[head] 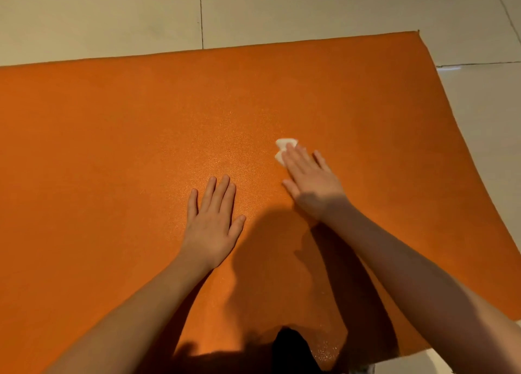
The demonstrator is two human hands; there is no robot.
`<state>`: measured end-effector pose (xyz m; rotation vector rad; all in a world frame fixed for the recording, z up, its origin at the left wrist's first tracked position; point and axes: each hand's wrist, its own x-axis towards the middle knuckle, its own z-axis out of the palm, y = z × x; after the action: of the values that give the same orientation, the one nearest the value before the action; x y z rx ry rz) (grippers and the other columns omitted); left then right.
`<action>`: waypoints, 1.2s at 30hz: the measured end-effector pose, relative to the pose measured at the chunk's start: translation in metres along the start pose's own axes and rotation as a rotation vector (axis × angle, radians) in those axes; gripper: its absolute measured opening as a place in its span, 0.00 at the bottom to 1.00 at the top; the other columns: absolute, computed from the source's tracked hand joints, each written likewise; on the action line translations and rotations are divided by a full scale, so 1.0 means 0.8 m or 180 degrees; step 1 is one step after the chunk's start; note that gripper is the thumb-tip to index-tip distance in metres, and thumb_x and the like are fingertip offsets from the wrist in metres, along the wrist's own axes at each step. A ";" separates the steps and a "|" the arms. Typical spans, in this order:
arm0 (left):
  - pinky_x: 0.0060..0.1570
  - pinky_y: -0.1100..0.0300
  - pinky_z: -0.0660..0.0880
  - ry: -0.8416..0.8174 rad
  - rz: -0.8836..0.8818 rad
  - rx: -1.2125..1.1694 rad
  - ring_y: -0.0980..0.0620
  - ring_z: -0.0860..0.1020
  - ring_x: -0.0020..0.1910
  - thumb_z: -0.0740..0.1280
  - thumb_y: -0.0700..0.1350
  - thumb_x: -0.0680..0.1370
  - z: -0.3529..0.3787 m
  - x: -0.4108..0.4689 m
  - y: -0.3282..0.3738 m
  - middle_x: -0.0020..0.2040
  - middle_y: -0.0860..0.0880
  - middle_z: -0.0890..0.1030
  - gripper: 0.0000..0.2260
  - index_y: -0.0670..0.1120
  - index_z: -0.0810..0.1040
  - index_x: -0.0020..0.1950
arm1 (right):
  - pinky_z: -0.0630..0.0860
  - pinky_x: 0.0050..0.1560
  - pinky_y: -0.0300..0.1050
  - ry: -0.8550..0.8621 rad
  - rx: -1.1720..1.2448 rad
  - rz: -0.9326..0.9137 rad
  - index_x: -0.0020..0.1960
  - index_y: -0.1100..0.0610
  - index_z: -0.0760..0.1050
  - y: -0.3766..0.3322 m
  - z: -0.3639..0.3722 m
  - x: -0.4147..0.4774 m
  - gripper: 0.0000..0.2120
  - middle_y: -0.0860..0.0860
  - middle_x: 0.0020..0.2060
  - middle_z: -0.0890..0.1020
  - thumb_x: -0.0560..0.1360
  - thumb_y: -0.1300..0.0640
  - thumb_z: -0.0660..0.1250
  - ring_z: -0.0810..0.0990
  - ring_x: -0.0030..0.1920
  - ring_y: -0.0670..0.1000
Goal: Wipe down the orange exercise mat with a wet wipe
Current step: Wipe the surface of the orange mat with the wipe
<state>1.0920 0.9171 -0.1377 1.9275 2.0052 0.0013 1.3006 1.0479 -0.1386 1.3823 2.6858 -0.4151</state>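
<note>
- Plainly, the orange exercise mat [112, 134] lies spread on the pale floor tiles [112, 15]. Its long axis runs left to right across the view. The far long edge and the right-hand short end show, while the left part runs out of frame.
- The wet wipe [285, 144] is a small white folded wad on the mat, right of centre and well inside the edges. Two of its corners poke out past the fingertips toward the far edge.
- The right hand [313, 180] lies flat on top of the wipe, fingers straight and close together. It presses the wipe to the mat rather than gripping it, and its fingers point away from the person, slanting slightly left.
- The left hand [212, 221] rests flat on bare mat, fingers straight and a little spread, holding nothing. It sits to the left of the right hand and nearer the body, apart from the wipe.
- The wipe is already under the right hand, so I judge the next stroke needs no reach, only a direction. The widest stretch of mat lies to the left along the long axis, and the short end is on the right.
- The left hand looks placed to brace the mat against sliding.
- A speckled sheen near the front edge [327, 348] may be moisture, though the shadow there makes it hard to tell.
</note>
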 end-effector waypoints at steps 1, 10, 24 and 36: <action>0.74 0.50 0.33 0.0019 0.0002 -0.0030 0.52 0.40 0.78 0.41 0.62 0.79 -0.002 0.003 0.000 0.80 0.51 0.47 0.33 0.46 0.51 0.80 | 0.34 0.74 0.46 0.0059 0.0084 0.0356 0.80 0.56 0.50 0.006 -0.002 0.010 0.30 0.52 0.79 0.50 0.81 0.45 0.46 0.47 0.79 0.53; 0.74 0.48 0.37 0.0189 -0.0052 -0.0050 0.49 0.44 0.79 0.43 0.60 0.80 -0.005 0.037 0.002 0.80 0.49 0.50 0.31 0.45 0.55 0.80 | 0.48 0.76 0.55 -0.0085 0.0099 -0.0753 0.77 0.59 0.61 -0.004 0.005 0.024 0.31 0.55 0.77 0.61 0.79 0.43 0.47 0.58 0.77 0.55; 0.74 0.47 0.41 0.0346 -0.0062 0.0091 0.44 0.51 0.79 0.47 0.58 0.81 -0.013 0.081 -0.006 0.79 0.45 0.57 0.30 0.42 0.59 0.78 | 0.34 0.74 0.47 -0.0110 -0.0106 -0.0225 0.80 0.55 0.47 0.039 -0.025 0.088 0.33 0.51 0.79 0.47 0.78 0.42 0.42 0.44 0.79 0.50; 0.74 0.49 0.38 0.0318 0.0051 0.0196 0.47 0.46 0.79 0.44 0.60 0.79 -0.037 0.151 -0.020 0.81 0.47 0.51 0.32 0.45 0.54 0.80 | 0.36 0.75 0.49 0.0047 -0.0133 0.0063 0.80 0.56 0.48 0.030 -0.036 0.120 0.28 0.52 0.80 0.48 0.83 0.46 0.48 0.45 0.79 0.52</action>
<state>1.0678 1.0399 -0.1444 2.0188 2.0763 0.0412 1.2653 1.1443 -0.1356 1.4047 2.6741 -0.3462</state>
